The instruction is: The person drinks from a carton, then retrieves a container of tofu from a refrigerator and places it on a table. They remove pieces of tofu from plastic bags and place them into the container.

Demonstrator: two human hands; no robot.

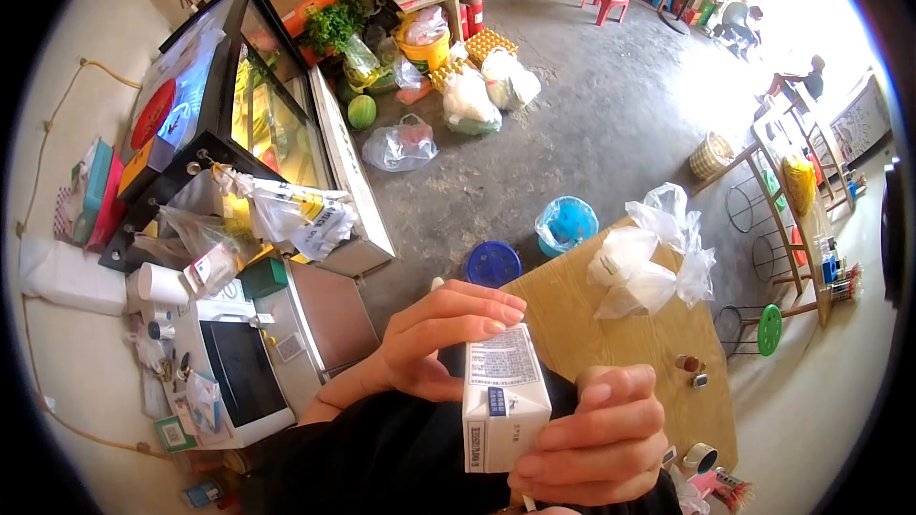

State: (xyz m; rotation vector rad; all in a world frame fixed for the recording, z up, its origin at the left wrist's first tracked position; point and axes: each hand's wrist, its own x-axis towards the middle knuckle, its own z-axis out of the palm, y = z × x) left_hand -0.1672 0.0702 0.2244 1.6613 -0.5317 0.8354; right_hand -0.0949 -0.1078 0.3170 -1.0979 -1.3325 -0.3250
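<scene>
A small white carton [506, 401] with dark printed text and a blue label patch is held up close to my chest, one end tilted toward the camera. My left hand [444, 339] rests its fingers along the carton's far edge, with the palm at its left side. On the lower right, my right hand [601, 434] grips the carton with curled fingers. A thin pale stick-like piece shows under the right hand at the bottom edge; I cannot make out what it is. Dark clothing lies behind the carton.
A wooden table [563, 300] with white plastic bags [639, 267] stands ahead to the right. Beyond it are a blue bin [568, 224] and a blue stool [493, 265]. At left stand a glass display case [277, 114] and a counter. Two people sit far right.
</scene>
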